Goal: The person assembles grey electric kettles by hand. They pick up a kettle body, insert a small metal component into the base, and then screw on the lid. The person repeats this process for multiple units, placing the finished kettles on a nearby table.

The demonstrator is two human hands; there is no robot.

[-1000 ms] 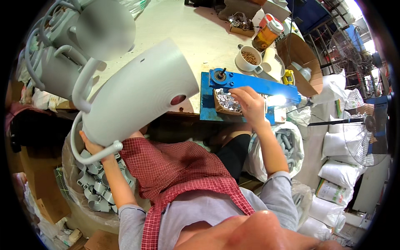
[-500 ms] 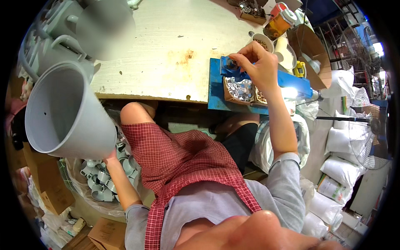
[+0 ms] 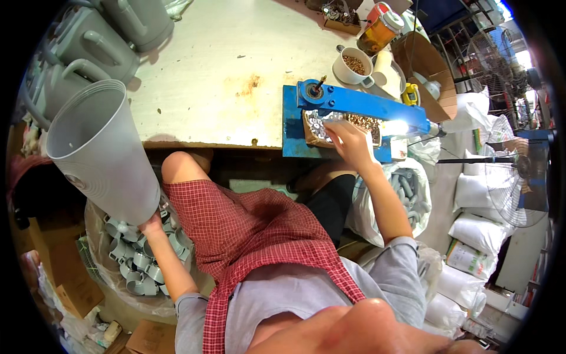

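Observation:
My left hand (image 3: pixel 152 226) is closed on the lower end of a tall, tapered grey plastic container (image 3: pixel 115 159), holding it tilted with its wide mouth up and to the left. A hole with a ring around it shows in the container's side. My right hand (image 3: pixel 354 144) dips its bent fingers into a small box of silvery metal pieces (image 3: pixel 316 125); whatever is between the fingertips is hidden. Just beyond that hand, a blue metal arm of a bench tool (image 3: pixel 377 106) runs sideways, with a dark upright pin (image 3: pixel 320 84) at its left end. Brass-coloured small parts (image 3: pixel 367 124) lie beside the silvery ones.
Grey jugs with handles (image 3: pixel 94 44) crowd the table's (image 3: pixel 206 82) far left. A white cup (image 3: pixel 352 66) of brass-coloured parts stands behind the blue tool. Bags of grey plastic parts flank my legs, one on the left (image 3: pixel 138 262), one on the right (image 3: pixel 404 189). A fan (image 3: pixel 516 183) stands farther right.
My right hand has left the pin end of the blue arm and come down to the silvery pieces. The grey container has tipped more upright in my left hand.

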